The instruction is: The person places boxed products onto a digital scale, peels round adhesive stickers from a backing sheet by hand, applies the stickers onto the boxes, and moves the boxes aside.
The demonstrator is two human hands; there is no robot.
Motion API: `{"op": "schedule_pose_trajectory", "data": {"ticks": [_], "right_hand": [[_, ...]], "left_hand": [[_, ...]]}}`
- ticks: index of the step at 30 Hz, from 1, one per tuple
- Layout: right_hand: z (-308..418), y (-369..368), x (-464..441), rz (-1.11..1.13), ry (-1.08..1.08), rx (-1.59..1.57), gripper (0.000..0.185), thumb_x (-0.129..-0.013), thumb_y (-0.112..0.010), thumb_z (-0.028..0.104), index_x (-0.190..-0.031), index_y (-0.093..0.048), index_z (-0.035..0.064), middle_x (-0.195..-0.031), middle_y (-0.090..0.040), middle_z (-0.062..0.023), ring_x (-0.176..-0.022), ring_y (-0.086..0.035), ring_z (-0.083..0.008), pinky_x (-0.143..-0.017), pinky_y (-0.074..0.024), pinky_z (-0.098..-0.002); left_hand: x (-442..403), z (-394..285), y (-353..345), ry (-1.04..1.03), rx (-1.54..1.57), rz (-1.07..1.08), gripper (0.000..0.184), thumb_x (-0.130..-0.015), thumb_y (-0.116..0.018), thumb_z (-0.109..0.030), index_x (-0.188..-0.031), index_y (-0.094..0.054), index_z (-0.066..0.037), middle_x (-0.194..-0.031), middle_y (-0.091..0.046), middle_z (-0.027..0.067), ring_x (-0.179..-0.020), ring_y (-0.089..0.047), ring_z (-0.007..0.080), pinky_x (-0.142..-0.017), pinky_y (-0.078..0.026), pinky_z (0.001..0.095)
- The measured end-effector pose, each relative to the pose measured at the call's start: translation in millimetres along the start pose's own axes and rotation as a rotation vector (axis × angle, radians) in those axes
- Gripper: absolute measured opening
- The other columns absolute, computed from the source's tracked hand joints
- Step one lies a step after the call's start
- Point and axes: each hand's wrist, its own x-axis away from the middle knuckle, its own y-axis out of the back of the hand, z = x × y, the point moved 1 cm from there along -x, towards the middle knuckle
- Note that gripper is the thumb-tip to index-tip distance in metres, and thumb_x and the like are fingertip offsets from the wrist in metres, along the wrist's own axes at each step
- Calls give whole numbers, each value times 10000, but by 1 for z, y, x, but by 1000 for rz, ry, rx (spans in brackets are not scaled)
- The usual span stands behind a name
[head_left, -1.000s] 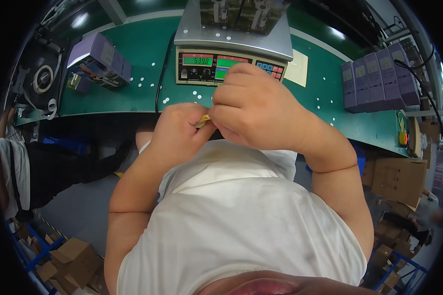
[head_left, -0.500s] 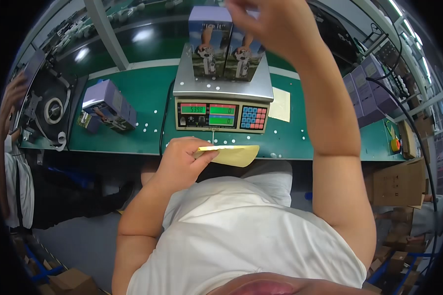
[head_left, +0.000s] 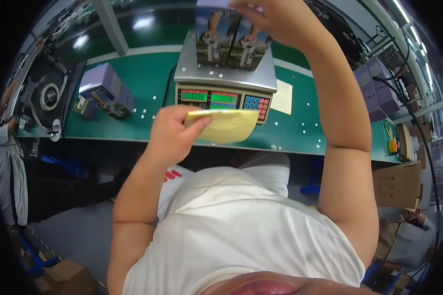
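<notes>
Along the bottom of my frame lies the white shirt (head_left: pixel 241 231), and just above it, left of centre, the left hand (head_left: pixel 174 132) is closed in a pinch on one end of a yellow sheet (head_left: pixel 229 128), thumb on the near face. The sheet spans the middle of the frame, its other end unsupported, hiding the lower part of the control panel of the scale (head_left: pixel 261 84). I'd keep that pinch firm but close to the edge, so the sheet doesn't crease, and hold it a little lower to leave the green displays readable. Beyond, at upper centre, printed packaging (head_left: pixel 215 46) with two picture panels stands upright on the scale's metal pan; I can't tell whether it is one box or two. At its top, against the frame's upper edge, the right hand (head_left: pixel 278 19) has its fingers curled over; I cannot tell whether they grip or merely touch. My judgement is that light contact serves best there: pressing could disturb the reading, and a sideways push could tip something so tall. A pale sheet (head_left: pixel 282 97) lies just right of the scale, a purple box (head_left: pixel 108 88) stands at left, and more purple boxes (head_left: pixel 376 88) stand at upper right.
</notes>
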Motion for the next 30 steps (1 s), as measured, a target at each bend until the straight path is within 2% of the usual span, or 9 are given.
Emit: {"op": "schedule_pose_trajectory", "data": {"ticks": [2,4,15,17,20,22,25,26,30], "right_hand": [[34,-10,22,-8,-54,-143,156,-819,-693,158,-812,-745,12,-831,-696,-154,-822,-680,-369,-755,-553,-441],[60,-30,49,77,34,-177,121,-763,-807,79,-859,-734,66,-856,-678,-59,-874,-653,-274,-791,-534,-393],[92,-53,70,113,123,-230,126,-717,-812,93,-801,-721,70,-824,-652,-62,-850,-634,-286,-835,-516,-395],[81,-42,67,101,138,-212,123,-707,-811,89,-781,-715,69,-810,-646,-62,-843,-631,-294,-835,-514,-393],[37,-2,53,70,-64,121,249,-762,-816,110,-1000,-756,65,-991,-710,-81,-991,-670,-290,-935,-527,-385],[4,27,31,-143,-151,129,116,-802,-703,126,-798,-734,15,-835,-689,-151,-833,-677,-361,-729,-548,-430],[-42,32,18,-132,-188,311,101,-794,-698,115,-778,-731,21,-807,-675,-144,-818,-673,-361,-719,-546,-437],[-51,28,12,-26,-179,338,101,-793,-699,117,-775,-732,23,-801,-671,-144,-815,-671,-360,-723,-546,-436],[-68,18,15,95,-200,281,255,-809,-748,137,-1038,-673,57,-1000,-670,-143,-974,-655,-333,-864,-523,-420]], "left_hand": [[0,-2,1,16,-3,-8,179,-911,-747,-145,-982,-758,19,-845,-731,147,-739,-686,238,-688,-511,326],[-4,-6,-1,-8,-41,-8,167,-914,-737,-140,-991,-758,7,-833,-726,143,-735,-683,246,-682,-507,330],[-3,-16,-9,-95,-226,78,154,-912,-730,-148,-996,-760,-22,-862,-725,165,-745,-683,305,-677,-505,368],[-3,-15,-10,-124,-246,96,161,-913,-732,-152,-994,-760,-16,-875,-731,172,-757,-688,316,-685,-510,375],[1,-8,-12,-94,-210,86,167,-907,-738,-146,-991,-758,-3,-877,-734,177,-772,-693,325,-700,-518,377],[6,-1,-14,-66,-195,96,171,-904,-740,-143,-990,-758,3,-878,-736,179,-779,-696,329,-707,-522,378],[9,7,-14,-16,-201,101,176,-898,-742,-132,-984,-754,22,-894,-741,189,-805,-704,329,-737,-534,362],[9,8,-14,-25,-205,107,176,-898,-742,-132,-984,-754,22,-894,-741,189,-805,-704,329,-737,-534,362],[8,13,-11,0,-200,78,162,-901,-736,-121,-963,-755,27,-895,-741,190,-814,-712,306,-757,-539,354]]}}
